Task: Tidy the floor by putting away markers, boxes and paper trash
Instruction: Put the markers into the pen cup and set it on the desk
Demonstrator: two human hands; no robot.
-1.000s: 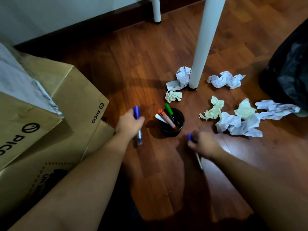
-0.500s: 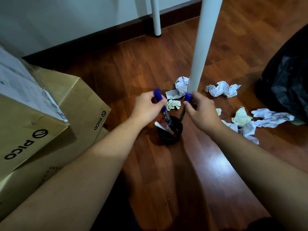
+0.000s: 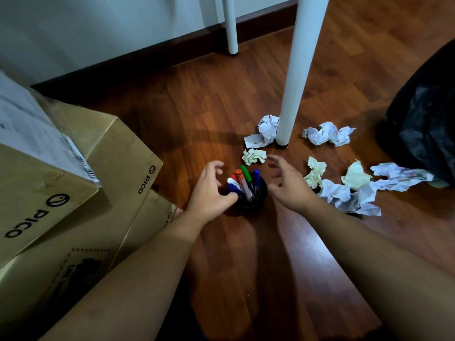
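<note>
A black pen cup (image 3: 254, 204) stands on the wooden floor and holds several markers (image 3: 242, 179) with orange, green, white and blue caps. My left hand (image 3: 210, 193) hovers just left of the cup, fingers loosely curled and holding nothing. To the cup's right, my right hand (image 3: 286, 184) is spread with relaxed fingers, also holding nothing. Several crumpled paper balls (image 3: 339, 190) lie on the floor to the right and behind the cup. Stacked cardboard boxes (image 3: 81, 183) marked PICO stand at the left.
A white table leg (image 3: 295, 94) rises just behind the cup, with paper wads (image 3: 267, 130) at its foot. A second white leg (image 3: 231, 25) stands near the wall. A black trash bag (image 3: 428, 124) sits at the right edge.
Both hands lowered their blue-capped markers into the cup and let go. The hands have now drawn apart to either side of the cup, holding nothing.
</note>
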